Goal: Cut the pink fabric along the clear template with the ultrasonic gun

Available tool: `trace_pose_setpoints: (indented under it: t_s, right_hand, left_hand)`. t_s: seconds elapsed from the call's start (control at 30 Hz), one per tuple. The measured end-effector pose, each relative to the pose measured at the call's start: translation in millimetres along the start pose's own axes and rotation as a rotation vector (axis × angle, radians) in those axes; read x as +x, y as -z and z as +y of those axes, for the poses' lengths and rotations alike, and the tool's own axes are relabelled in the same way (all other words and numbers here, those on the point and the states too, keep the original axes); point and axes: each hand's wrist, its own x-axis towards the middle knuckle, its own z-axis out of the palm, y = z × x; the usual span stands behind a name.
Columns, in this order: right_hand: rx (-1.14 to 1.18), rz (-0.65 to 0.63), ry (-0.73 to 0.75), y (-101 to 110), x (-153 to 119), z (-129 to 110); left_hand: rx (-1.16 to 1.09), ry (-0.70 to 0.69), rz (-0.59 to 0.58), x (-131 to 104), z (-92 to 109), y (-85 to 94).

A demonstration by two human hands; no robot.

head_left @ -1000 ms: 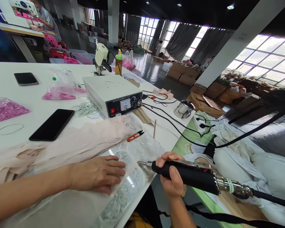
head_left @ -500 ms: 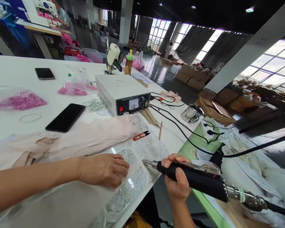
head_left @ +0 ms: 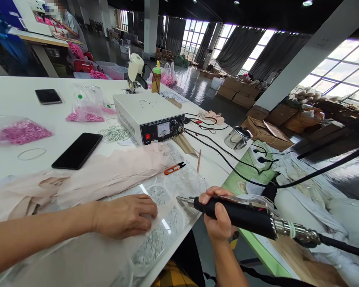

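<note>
- A black handheld tool (head_left: 248,220) angles over the edge of the tabletop (head_left: 14,93), clasped in the grip of the right hand (head_left: 217,223).
- The left hand (head_left: 127,216) rests on pale fabric (head_left: 86,259); whether its grip pinches any cannot be told.
- Orange snips (head_left: 171,170) lie beyond.

Right hand (head_left: 219,219) grips black tool (head_left: 242,215), metal tip (head_left: 186,201) toward 10 o'clock. Left hand (head_left: 125,217) rests on pale fabric (head_left: 89,257); phone (head_left: 77,150) at its 11 o'clock, white box (head_left: 146,109) near 12.
</note>
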Motion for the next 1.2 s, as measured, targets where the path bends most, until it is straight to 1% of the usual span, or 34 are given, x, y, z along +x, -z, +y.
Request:
trace_pose_setpoints:
  t_s: [0.17, 0.27, 0.4, 0.53, 0.73, 1.0, 1.1, 1.2]
  right_hand:
    - [0.021, -0.011, 0.013, -1, -1, 1]
    - [0.033, -0.027, 0.013, 0, -1, 1]
    - [0.036, -0.047, -0.003, 0, 0, 1]
    - [0.028, -0.038, -0.005, -1, 1, 2]
    - [0.025, -0.03, -0.001, -1, 2, 4]
    - [0.05, -0.029, -0.013, 1, 2, 3]
    - [0.052, -0.03, -0.011, 1, 2, 4]
    - [0.05, -0.025, -0.009, 2, 2, 5]
  left_hand:
    - [0.02, 0.06, 0.016, 6, -3, -3.6]
    - [0.042, 0.069, 0.015, 5, -4, -3.7]
    - [0.069, 0.068, -0.003, 3, 1, -0.6]
    - [0.093, 0.026, -0.018, 3, 4, 3.0]
    - [0.172, -0.084, -0.057, 5, -5, 5.3]
    - [0.153, -0.029, 0.02, 1, -5, -5.8]
    - [0.152, -0.023, 0.015, 0, -7, -5.6]
    - [0.161, -0.027, -0.017, 1, -11, -1.4]
